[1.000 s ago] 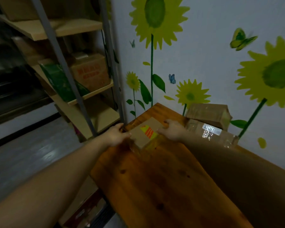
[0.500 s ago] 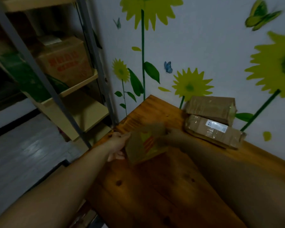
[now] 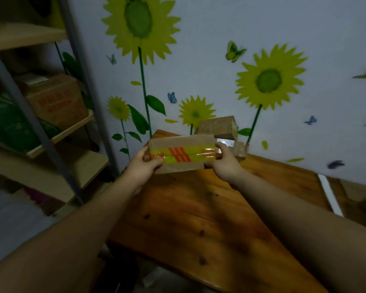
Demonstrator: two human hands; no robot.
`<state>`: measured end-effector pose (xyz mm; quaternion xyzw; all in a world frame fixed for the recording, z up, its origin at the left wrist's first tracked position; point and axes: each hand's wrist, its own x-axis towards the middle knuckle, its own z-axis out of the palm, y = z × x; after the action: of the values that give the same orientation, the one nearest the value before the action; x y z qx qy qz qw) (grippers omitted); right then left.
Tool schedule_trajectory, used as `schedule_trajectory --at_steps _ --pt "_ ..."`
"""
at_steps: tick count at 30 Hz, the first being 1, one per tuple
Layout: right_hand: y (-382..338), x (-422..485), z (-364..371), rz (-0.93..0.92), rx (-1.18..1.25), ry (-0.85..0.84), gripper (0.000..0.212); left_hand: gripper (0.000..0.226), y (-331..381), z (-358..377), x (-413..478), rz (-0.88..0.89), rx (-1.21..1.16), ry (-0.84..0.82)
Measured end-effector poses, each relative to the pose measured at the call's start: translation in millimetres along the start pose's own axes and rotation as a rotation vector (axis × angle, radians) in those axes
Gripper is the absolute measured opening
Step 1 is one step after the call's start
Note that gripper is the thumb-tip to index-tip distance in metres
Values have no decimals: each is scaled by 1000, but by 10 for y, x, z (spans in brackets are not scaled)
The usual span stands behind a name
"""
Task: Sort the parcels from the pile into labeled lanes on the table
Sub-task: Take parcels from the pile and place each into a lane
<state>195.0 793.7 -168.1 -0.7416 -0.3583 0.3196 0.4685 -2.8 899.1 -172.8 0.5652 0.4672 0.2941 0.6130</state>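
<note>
L hand [image 3: 145, 166] & R hand [image 3: 224, 162] grip parcel [image 3: 181, 154] ends, fingers curled, above table [image 3: 199, 218].

Three parcels: one held parcel [image 3: 181, 154] above the table [image 3: 199, 218], two stacked parcels [image 3: 218, 126] at its far edge. Two hands: left hand [image 3: 145, 168], right hand [image 3: 224, 163].

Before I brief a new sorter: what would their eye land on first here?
The cardboard parcel with yellow-and-red tape stands out, held above the wooden table, the left hand and right hand gripping its ends. Behind it, big sunflower decals cover the wall, with two stacked parcels at the table's far edge.
</note>
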Motion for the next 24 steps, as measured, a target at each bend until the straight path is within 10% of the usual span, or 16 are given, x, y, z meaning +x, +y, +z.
schedule_trajectory --at_steps 3,8,17,24 --pt "-94 -395 -185 40 82 84 45 23 113 91 -205 -29 -28 13" --pt "-67 -864 -577 49 18 286 34 41 245 411 -469 105 29 -68" --pt "25 -1867 -1580 -18 56 376 95 50 614 1382 -1105 268 -53 -361" --pt "593 -2896 -2448 80 165 486 52 60 677 2723 -1960 238 -204 -452"
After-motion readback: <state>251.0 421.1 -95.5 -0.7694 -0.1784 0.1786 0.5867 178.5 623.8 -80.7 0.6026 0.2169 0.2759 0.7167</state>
